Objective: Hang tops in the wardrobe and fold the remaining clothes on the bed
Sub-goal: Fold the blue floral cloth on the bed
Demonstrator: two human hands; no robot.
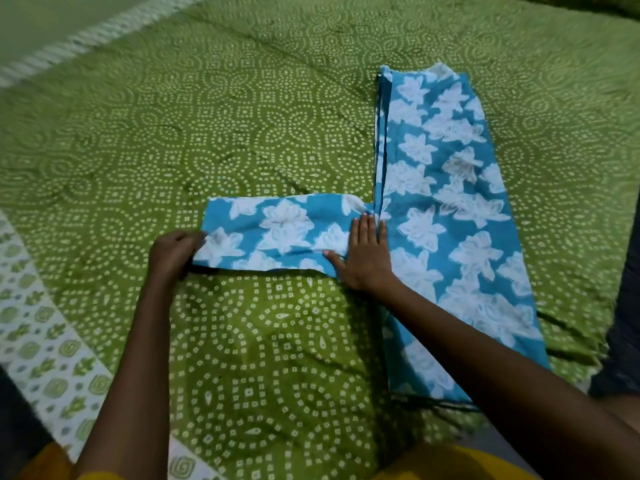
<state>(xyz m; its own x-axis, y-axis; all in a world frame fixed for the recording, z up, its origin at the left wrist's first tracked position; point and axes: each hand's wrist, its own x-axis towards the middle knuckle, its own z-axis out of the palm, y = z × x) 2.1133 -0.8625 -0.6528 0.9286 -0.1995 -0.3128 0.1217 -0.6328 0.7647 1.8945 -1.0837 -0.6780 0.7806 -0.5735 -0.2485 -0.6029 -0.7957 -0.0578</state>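
A person is folding a blue floral garment (446, 202) lying flat on the green bedspread (207, 133), the left hand (175, 252) pinching the sleeve's (277, 233) cuff while the right hand (363, 258) is pressing flat, fingers straight, at the shoulder. The thin cloth is likely handling light and limp, apparently cotton, so holding the cuff and pinning the seam is suiting it.

A bed (242, 341) is carrying everything, wearing a green bedsheet (214, 133) printed with white dotted rings and a pale patterned border along the near left edge. A blue garment (450, 209) with white flowers is lying flat on the sheet, its long body running away and one sleeve (277, 233) sticking out leftward.
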